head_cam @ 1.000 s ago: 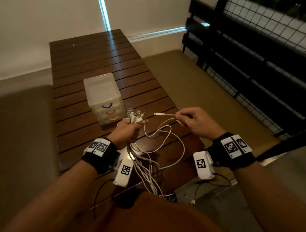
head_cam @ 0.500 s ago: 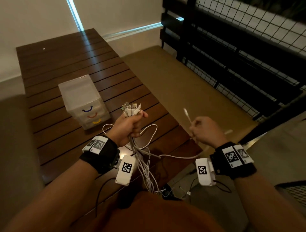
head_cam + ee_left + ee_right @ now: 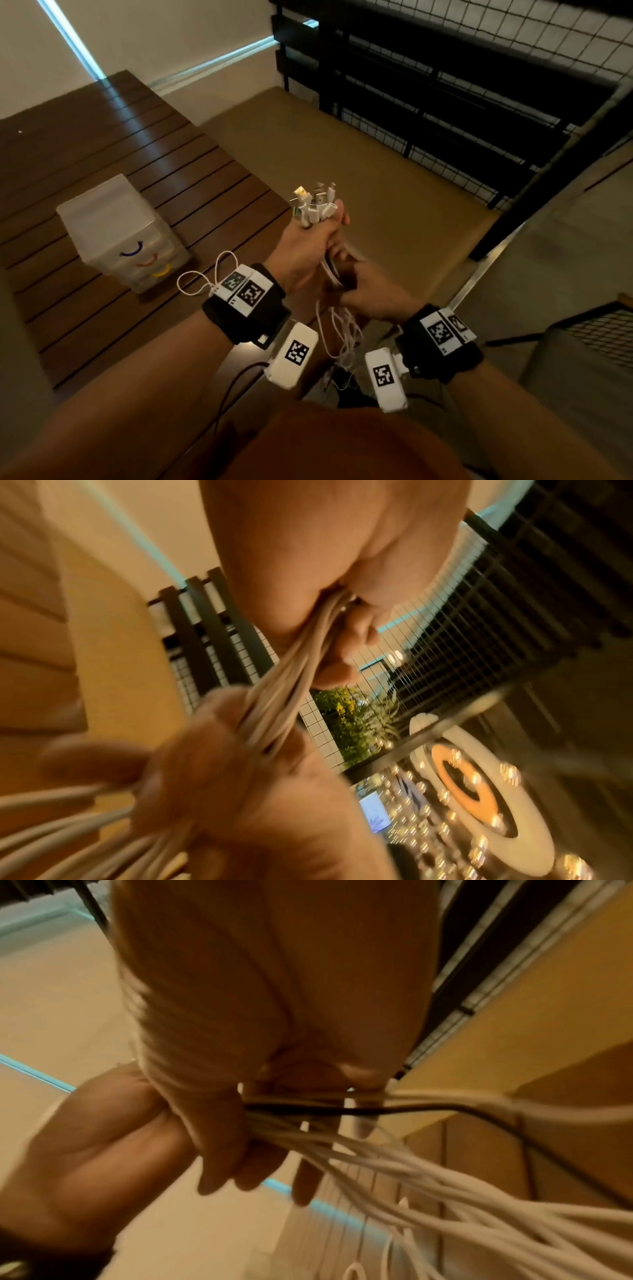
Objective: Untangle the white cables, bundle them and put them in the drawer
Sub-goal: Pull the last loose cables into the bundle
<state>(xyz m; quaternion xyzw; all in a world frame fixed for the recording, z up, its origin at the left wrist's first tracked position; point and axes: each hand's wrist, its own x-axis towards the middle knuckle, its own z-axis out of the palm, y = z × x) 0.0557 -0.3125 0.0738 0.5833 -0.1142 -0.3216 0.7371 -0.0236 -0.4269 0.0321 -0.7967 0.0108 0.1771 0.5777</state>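
Note:
My left hand (image 3: 322,240) is held up over the table's right edge and grips the white cables (image 3: 342,329) in a fist. Their plugs (image 3: 313,205) stick up out of the fist. Directly below it, my right hand (image 3: 356,287) grips the same bundle, while the rest of the cables hang down towards my lap. The left wrist view shows the cables (image 3: 294,674) stretched between both fists. In the right wrist view the strands (image 3: 428,1177) fan out loosely. The small clear drawer unit (image 3: 116,233) stands on the table to the left with its drawers closed.
The dark slatted wooden table (image 3: 102,154) lies to the left and a tan bench surface (image 3: 359,178) ahead. A black railing with wire mesh (image 3: 479,85) runs along the right. One white cable loop (image 3: 212,277) shows behind my left wrist. A thin dark wire (image 3: 411,1110) crosses the bundle.
My right hand let go of the single cable end it held out to the right and came in under my left hand to grip the bundle. My head turned right.

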